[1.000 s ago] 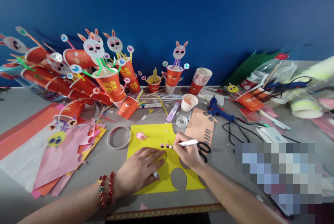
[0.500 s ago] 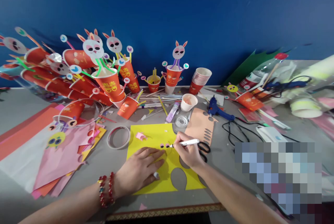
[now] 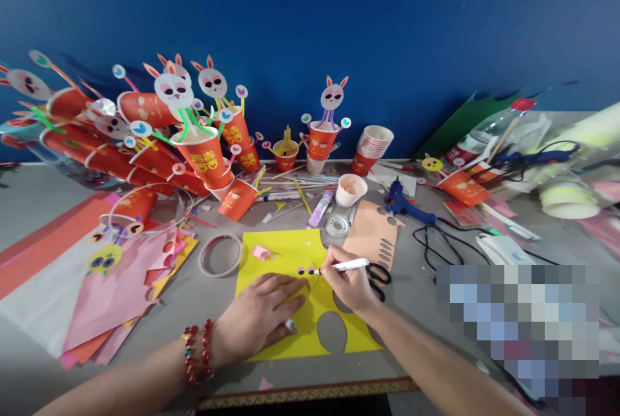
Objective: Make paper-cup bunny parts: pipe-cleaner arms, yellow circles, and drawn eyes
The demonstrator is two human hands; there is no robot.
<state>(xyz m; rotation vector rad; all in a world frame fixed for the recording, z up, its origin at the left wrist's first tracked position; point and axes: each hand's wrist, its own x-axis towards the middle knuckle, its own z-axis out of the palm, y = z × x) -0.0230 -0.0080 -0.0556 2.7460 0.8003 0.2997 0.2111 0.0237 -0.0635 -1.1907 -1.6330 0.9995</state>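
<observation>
Your left hand is pressing flat on the paper, right hand is gripping the pen; paper slipping = wobbly line

pixelated patch at right, scissors partly hidden

My left hand lies flat on the yellow paper sheet, pinning it to the grey tabletop. My right hand has a pinching grip on a white marker pen, its tip touching the sheet beside two small dark-centred eye discs. Black-handled scissors lie just beside that hand, and a clear tape ring sits left of the sheet.
</observation>
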